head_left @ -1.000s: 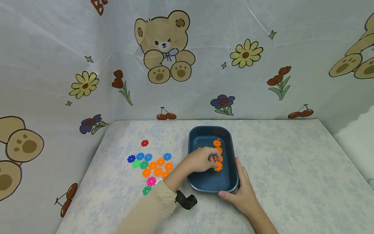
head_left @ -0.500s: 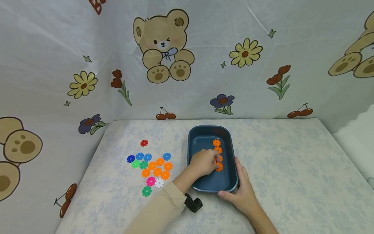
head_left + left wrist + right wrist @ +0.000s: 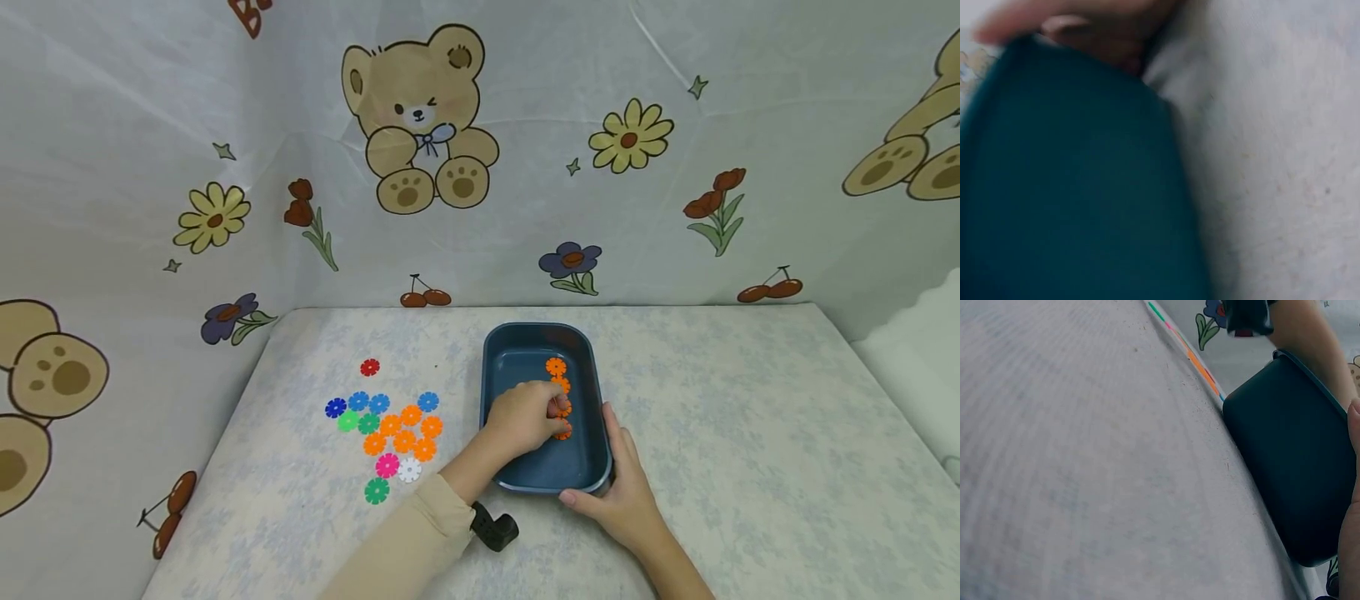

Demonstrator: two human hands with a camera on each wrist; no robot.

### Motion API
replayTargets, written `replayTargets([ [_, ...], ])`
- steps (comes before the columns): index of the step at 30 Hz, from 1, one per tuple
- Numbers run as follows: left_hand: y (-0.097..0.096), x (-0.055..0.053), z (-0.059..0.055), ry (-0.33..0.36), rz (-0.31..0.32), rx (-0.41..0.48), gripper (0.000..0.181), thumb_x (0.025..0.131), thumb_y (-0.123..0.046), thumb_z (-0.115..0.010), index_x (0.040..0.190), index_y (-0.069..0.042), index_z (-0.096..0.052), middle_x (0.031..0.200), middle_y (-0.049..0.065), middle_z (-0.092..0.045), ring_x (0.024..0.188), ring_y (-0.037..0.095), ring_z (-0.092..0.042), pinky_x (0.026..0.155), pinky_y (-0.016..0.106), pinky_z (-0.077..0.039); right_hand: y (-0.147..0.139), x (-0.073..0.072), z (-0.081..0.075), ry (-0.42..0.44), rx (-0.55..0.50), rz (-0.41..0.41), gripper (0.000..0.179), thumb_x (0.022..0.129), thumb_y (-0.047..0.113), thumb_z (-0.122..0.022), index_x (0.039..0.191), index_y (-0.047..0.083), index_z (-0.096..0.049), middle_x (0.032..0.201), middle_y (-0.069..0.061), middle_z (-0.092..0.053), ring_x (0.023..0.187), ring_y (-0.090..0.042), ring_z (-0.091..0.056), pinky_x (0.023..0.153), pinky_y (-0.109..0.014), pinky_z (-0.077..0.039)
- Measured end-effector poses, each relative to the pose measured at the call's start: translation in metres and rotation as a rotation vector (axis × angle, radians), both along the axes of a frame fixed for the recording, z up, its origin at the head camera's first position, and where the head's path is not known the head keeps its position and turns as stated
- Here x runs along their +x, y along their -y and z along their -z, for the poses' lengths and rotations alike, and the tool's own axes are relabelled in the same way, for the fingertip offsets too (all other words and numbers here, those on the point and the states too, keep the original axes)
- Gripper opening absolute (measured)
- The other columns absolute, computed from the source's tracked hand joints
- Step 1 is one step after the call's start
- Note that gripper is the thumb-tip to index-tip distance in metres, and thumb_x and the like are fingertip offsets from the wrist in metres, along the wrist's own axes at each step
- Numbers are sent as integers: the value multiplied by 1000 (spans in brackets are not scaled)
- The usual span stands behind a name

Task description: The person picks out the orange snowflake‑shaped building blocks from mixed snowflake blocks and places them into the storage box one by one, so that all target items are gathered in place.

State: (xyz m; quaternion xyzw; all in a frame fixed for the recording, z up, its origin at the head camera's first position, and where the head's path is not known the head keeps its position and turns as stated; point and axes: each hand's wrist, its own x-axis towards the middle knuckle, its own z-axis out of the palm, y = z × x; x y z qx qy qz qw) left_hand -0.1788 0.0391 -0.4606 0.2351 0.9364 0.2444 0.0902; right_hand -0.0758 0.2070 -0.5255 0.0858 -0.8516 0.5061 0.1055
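A dark blue tray stands on the table with a column of orange flower-shaped plastic discs along its right half. My left hand reaches over its left rim and, with curled fingers and thumb, pinches the nearest orange disc. Its fingertips cover part of the disc above. My right hand grips the near right corner of the tray, thumb at the front and fingers along the side. In the left wrist view, fingers show blurred above the tray wall. The right wrist view shows the tray's outer wall.
Left of the tray lie loose discs: several orange ones, a red one, blue ones, green ones, a pink one and a white one. A patterned cloth hangs behind the table.
My left hand has shifted slightly left and lower within the tray, its fingertips staying at the nearest discs. The white disc has come into fuller view beside the sleeve. My right hand stays put.
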Motion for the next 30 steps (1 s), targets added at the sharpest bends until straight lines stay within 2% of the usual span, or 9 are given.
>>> replayTargets([
  [3,8,7,-11,3,27,102,21,84,-35,-79,98,-23,-68,81,-12,-58,66,2,-51,57,18,-41,1,0,0,-8,-6,-6,129,62,17,-93,160,13,-10,141,-16,-42,119,-6,-39,95,-4,-32],
  [7,29,24,-32,14,37,201,22,86,-36,-78,103,-26,-68,88,-11,-61,73,2,-52,62,18,-43,1,-1,0,-21,-14,-12,129,62,16,-93,160,13,-10,141,-17,-42,120,-7,-39,95,-3,-32],
  [10,52,37,-44,42,-4,222,22,87,-38,-76,105,-31,-67,91,-12,-62,77,3,-54,63,21,-44,1,-1,0,-18,-21,-10,130,61,16,-94,160,18,-9,143,-17,-40,122,-5,-38,97,-2,-30],
  [13,80,46,-47,77,-83,224,22,88,-36,-76,107,-30,-67,92,-11,-62,76,7,-54,62,24,-45,1,-1,1,-12,-27,-5,132,60,16,-94,160,22,-9,145,-17,-38,123,-3,-36,98,-2,-28],
  [18,134,56,-38,131,-281,206,27,85,-28,-79,109,-22,-68,94,-4,-63,66,14,-53,56,26,-44,3,-1,2,6,-34,2,133,59,16,-95,160,25,-8,146,-17,-37,124,-2,-35,98,-2,-27],
  [22,179,59,-22,176,-442,123,32,84,-25,-80,113,-21,-67,97,-1,-63,60,17,-51,53,28,-44,3,-1,1,3,-26,6,133,59,17,-95,160,26,-9,145,-16,-39,122,-2,-36,97,-2,-28],
  [26,214,58,-9,204,-524,13,37,84,-29,-80,118,-21,-67,104,1,-65,71,18,-57,61,33,-49,2,-1,1,-6,-36,8,133,58,16,-95,160,25,-10,144,-17,-39,122,-3,-36,97,-2,-28],
  [28,225,57,-3,213,-541,-25,38,84,-31,-80,118,-21,-67,104,2,-66,83,18,-60,67,35,-51,2,-1,1,-3,-40,5,133,58,15,-95,160,25,-10,145,-17,-38,122,-2,-36,97,-2,-28],
  [30,231,56,2,213,-547,-41,39,83,-32,-80,118,-21,-67,103,2,-67,86,17,-60,68,35,-50,3,-1,1,-3,-43,3,133,58,15,-95,160,25,-9,144,-17,-38,122,-2,-36,97,-2,-28],
])
